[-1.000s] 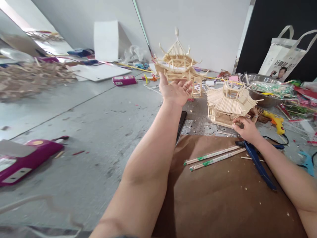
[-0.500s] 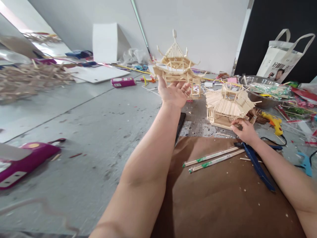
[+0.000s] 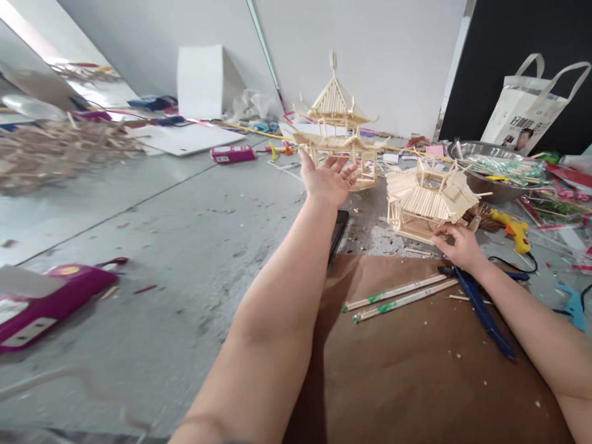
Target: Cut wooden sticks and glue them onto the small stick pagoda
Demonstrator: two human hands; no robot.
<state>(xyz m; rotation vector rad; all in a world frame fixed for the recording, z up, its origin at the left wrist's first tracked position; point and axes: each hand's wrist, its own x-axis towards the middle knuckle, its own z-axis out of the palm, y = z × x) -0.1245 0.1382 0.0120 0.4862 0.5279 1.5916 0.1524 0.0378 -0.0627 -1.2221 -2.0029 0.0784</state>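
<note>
A two-tiered pagoda model of pale wooden sticks [image 3: 337, 105] with a pointed roof and upturned corners stands at the back. My left hand [image 3: 326, 182] reaches to its front, palm up and fingers spread, under the lower eave; I cannot tell whether the fingertips touch it. Closer and to the right is a six-sided stick pavilion model [image 3: 428, 197] with an open frame on top. The curled thumb and fingers of my right hand [image 3: 457, 243] grip its front right lower edge. Blue-handled pliers [image 3: 481, 311] lie below my right wrist, beside wrapped chopsticks [image 3: 398, 296].
Brown paper [image 3: 416, 382] covers the near floor. A yellow glue gun [image 3: 513, 228] and a metal basin [image 3: 485, 185] of wrapped sticks are at right. A dark flat object [image 3: 339, 234] lies by my left forearm. Purple power strips [image 3: 55, 302] lie at left.
The pagoda model, which leaned slightly, now stands straighter, and my left hand is a little lower against it. My right hand keeps its place at the pavilion. The view has shifted slightly.
</note>
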